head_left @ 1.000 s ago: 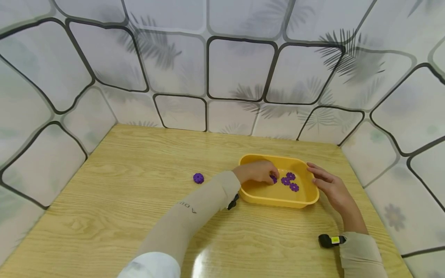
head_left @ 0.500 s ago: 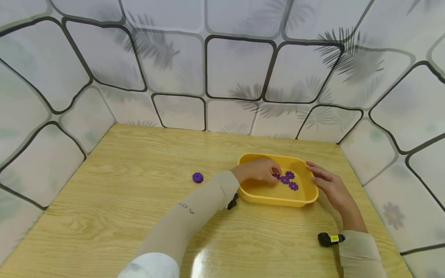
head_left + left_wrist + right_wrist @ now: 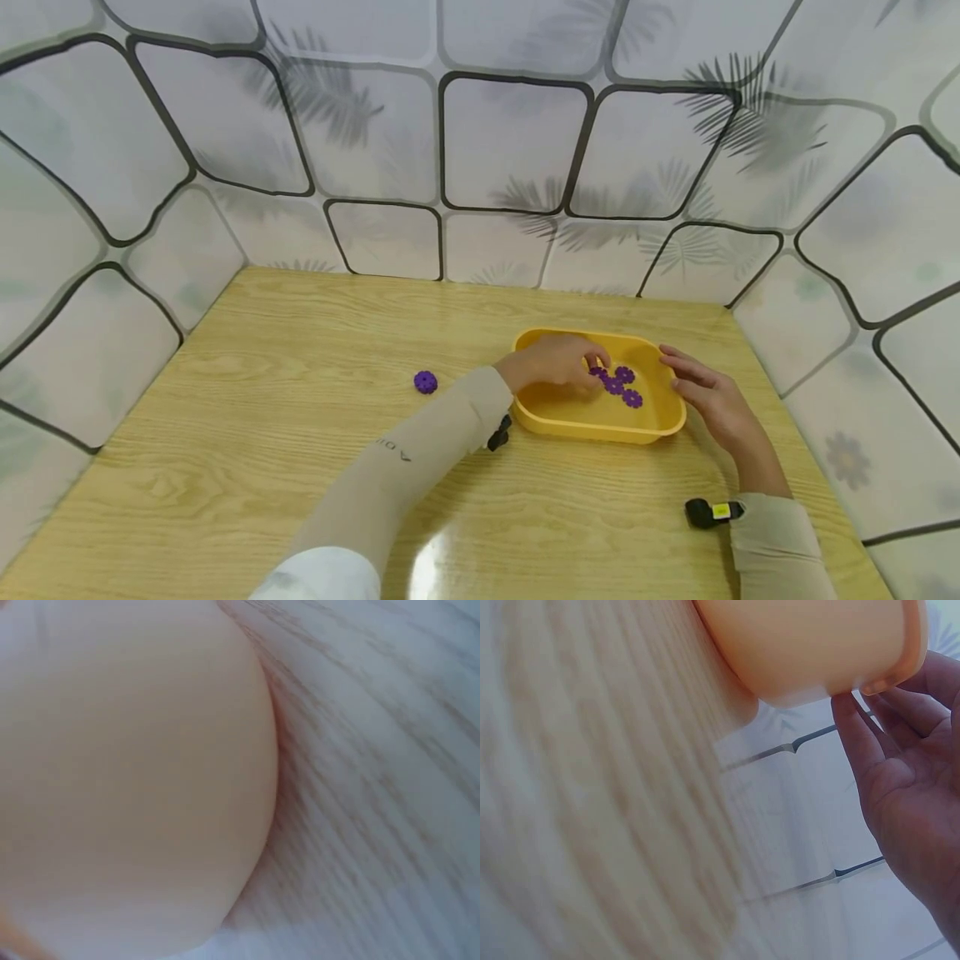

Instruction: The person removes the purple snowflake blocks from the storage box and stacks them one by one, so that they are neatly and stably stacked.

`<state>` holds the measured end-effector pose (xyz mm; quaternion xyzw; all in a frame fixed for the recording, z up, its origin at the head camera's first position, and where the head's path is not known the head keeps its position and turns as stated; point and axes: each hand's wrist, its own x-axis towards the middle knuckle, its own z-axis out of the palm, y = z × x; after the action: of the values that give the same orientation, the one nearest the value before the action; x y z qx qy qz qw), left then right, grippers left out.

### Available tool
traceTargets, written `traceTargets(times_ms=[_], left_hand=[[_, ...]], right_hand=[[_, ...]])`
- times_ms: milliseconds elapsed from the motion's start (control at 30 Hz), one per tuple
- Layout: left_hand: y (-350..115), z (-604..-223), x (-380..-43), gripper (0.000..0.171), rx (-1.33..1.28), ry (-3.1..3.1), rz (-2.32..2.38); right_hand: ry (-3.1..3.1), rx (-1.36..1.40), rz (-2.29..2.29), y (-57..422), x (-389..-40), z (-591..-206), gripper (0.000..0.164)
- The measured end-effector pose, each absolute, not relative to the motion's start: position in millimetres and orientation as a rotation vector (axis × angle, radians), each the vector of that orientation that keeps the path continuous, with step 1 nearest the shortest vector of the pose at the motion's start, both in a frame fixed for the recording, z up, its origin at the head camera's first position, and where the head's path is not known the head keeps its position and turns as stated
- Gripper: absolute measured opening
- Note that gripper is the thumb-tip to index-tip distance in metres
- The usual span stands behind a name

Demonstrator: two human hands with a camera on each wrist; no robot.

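Observation:
A yellow plastic basin (image 3: 592, 432) stands on the table, with several small purple flower-shaped pieces (image 3: 632, 399) on its floor. My left hand (image 3: 558, 360) reaches over the basin's left side, its curled fingers and thumb around one purple flower-shaped piece (image 3: 597, 373) beside the others. Against the right end of the basin rests my right hand (image 3: 712, 408), fingers extended along the outside of the rim. The right wrist view shows the fingertips of this hand (image 3: 911, 761) touching the basin's outer wall (image 3: 810, 645). In the left wrist view a pale rounded surface (image 3: 135, 772) hides the fingers.
Left of the basin, a purple round notched piece (image 3: 425, 382) lies alone on the wooden table (image 3: 285, 417). Patterned walls (image 3: 517, 150) enclose the table at the back and both sides. A black wrist camera (image 3: 702, 514) sits by the right sleeve.
Inside the basin, my left hand has moved slightly right and away from me, bringing its purple piece up against the cluster. My right hand stays at the basin's end.

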<state>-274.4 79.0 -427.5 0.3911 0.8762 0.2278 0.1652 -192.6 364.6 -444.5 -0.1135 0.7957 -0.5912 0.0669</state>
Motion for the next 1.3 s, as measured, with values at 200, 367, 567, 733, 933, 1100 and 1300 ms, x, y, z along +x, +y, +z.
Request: traceTargets(times_ms=[200,367,567,733,933,1100,1300], left_hand=[[70.2,-417.6,-269.1,0.035,1.129,2.515,0.733],[52.7,-408.2,-263.8,0.031,1.126,2.521,0.864],[25.9,-398.5,-259.3,0.037,1.154,2.523,0.956],[2.4,-389.1,-252.9,0.038,1.141,2.575,0.946],[-28.1,-384.7,-244.8,0.033,1.051,2.675,0.869],[-55.7,-386.4,-238.4,0.036,1.007,2.748,0.812],[-85.9,-392.4,-228.4,0.033,0.875,2.794,0.790]], right_hand=[[2.393,-0.341,-1.794,364.1,-191.6,-444.0,0.052],[2.398,-0.339,-1.786,363.2,-193.1,-444.3,0.052],[2.425,-0.330,-1.755,362.6,-194.9,-444.7,0.052],[2.424,-0.331,-1.764,363.6,-194.1,-445.1,0.052],[2.434,-0.330,-1.757,364.3,-193.8,-445.7,0.051],[2.437,-0.323,-1.748,364.2,-193.7,-444.7,0.052],[2.453,-0.327,-1.728,364.1,-192.6,-444.3,0.052]])
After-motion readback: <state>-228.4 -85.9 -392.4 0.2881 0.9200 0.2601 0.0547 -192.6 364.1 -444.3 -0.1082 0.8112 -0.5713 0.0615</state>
